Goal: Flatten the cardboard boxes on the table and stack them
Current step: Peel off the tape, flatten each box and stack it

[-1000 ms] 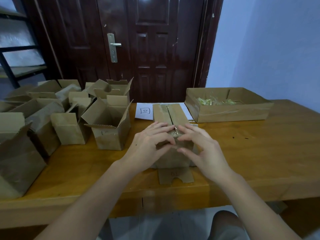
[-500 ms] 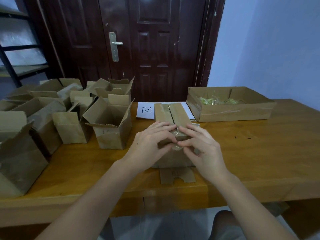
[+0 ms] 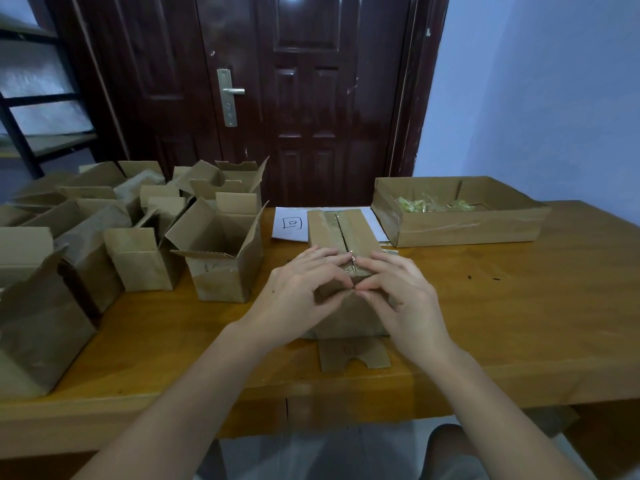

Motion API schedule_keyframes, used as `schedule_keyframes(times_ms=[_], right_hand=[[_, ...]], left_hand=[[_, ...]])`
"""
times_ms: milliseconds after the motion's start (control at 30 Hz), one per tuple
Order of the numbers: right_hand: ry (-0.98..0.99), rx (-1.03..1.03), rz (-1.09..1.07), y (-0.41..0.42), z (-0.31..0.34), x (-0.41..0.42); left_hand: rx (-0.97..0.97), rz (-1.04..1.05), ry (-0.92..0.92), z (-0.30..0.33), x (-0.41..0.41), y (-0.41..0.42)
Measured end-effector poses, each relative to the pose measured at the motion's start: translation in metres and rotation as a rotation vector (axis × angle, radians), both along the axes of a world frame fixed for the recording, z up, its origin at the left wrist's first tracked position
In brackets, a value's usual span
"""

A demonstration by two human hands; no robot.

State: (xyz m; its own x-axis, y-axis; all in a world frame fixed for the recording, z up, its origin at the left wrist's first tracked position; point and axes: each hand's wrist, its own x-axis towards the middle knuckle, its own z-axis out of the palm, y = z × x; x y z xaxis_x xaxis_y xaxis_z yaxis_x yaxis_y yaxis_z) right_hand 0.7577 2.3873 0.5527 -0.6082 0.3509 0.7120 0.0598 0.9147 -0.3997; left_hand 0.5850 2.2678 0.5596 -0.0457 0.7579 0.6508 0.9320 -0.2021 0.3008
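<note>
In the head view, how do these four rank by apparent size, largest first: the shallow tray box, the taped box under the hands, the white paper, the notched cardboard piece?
1. Shallow tray box
2. Taped box, partly hidden by both hands, and nearer, so this order is unsure
3. White paper, partly covered
4. Notched cardboard piece

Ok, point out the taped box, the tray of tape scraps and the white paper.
taped box (image 3: 341,225): head view, on its top flap, left of the seam.
tray (image 3: 464,232): head view, on its near wall.
white paper (image 3: 291,223): head view, on its marked left part.

The wooden bench (image 3: 519,306) bears open boxes (image 3: 221,258) left, a taped box (image 3: 341,230) centre, a shallow tray (image 3: 464,226), and paper (image 3: 291,225).
</note>
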Motion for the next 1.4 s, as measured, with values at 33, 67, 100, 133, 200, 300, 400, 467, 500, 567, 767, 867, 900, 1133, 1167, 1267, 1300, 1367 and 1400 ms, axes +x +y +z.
schedule_keyframes(times_ms=[33,67,100,133,200,300,400,467,500,567,767,867,900,1133,1167,1267,1300,1367,1400], right_hand=[[0.005,0.014,-0.007,0.000,0.000,0.000],[0.004,0.044,-0.014,0.000,0.001,0.001],[-0.005,0.093,-0.022,0.000,0.002,0.001],[-0.021,0.159,-0.032,0.000,0.003,0.001],[-0.044,0.291,-0.052,0.000,0.004,0.001],[-0.010,0.377,-0.045,0.000,0.005,0.001],[-0.007,0.403,-0.003,0.004,0.007,0.003],[-0.023,0.459,-0.002,0.007,0.006,0.005],[-0.024,0.490,-0.006,0.008,0.005,0.005],[-0.003,0.529,-0.012,0.010,0.001,0.004],[0.063,0.462,0.027,0.007,-0.002,0.002],[0.070,0.270,0.066,0.006,0.003,0.004],[0.085,0.170,0.070,0.006,0.006,0.005],[-0.077,0.208,0.042,0.009,0.022,0.004],[-0.064,0.249,0.028,0.009,0.023,0.004],[-0.040,0.346,-0.020,0.008,0.024,0.004],[-0.042,0.386,-0.033,0.008,0.024,0.003],[-0.040,0.458,-0.054,0.008,0.023,0.001],[-0.030,0.481,-0.061,0.010,0.023,0.001]], left_hand=[[-0.026,-0.010,0.023,0.001,-0.001,-0.001],[-0.044,-0.019,0.030,0.003,-0.002,-0.003],[-0.056,-0.022,0.019,0.005,-0.002,-0.004],[-0.065,-0.016,0.002,0.006,-0.002,-0.004],[-0.087,0.013,0.002,0.009,0.000,-0.003],[-0.118,0.054,0.053,0.012,-0.001,-0.001],[-0.116,0.039,0.068,0.013,-0.004,-0.002],[-0.137,0.040,0.052,0.015,-0.005,-0.005],[-0.157,0.047,0.043,0.016,-0.004,-0.006],[-0.179,0.047,0.025,0.016,-0.004,-0.008],[-0.147,0.048,0.057,0.019,0.001,-0.007],[-0.171,0.061,0.066,0.019,0.003,-0.007],[-0.169,0.066,0.071,0.019,0.004,-0.007],[-0.184,0.074,0.016,0.022,0.009,-0.007],[-0.203,0.083,0.000,0.021,0.008,-0.006],[-0.259,0.105,-0.027,0.023,0.007,-0.006],[-0.256,0.101,-0.012,0.026,0.007,-0.006],[-0.240,0.081,0.019,0.030,0.010,-0.006],[-0.234,0.074,0.029,0.032,0.011,-0.007]])
